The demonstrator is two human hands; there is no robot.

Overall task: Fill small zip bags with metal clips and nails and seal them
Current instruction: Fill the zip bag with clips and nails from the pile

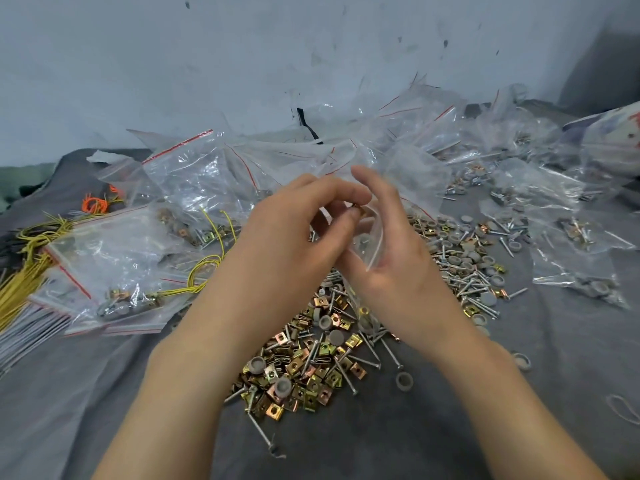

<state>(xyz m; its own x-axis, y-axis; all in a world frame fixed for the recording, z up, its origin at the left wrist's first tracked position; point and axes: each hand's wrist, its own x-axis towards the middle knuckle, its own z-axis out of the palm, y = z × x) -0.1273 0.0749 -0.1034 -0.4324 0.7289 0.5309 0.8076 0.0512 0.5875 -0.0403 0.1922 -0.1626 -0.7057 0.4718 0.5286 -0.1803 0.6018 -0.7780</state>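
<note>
1. Lowest in the frame, in the centre, the pile of clips (304,368) lies on the grey cloth (450,427). The nails (464,289) are spread just to the right of it, mixed with small grey caps.
2. Above the pile, in the middle of the frame, my left hand (294,230) brings one brass clip (360,211) to the mouth of the small zip bag (367,240). To do this step well, I think the mouth must stay wide and face the clip. The clip should go in by its narrow edge and be let go only when it is past the zip strip, so it does not catch there.
3. The grip: the thumb and fingertips of the left hand are pinched together on the clip, the other fingers curled. My right hand (391,261) holds the bag against its palm, fingers loosely bent round it, the forefinger standing up. A grey cap seems to be inside the bag already.
4. Farther, at the left of the frame, filled bags (114,271) lie in a heap. Behind the hands, empty bags (214,168) reach up to the wall.
</note>
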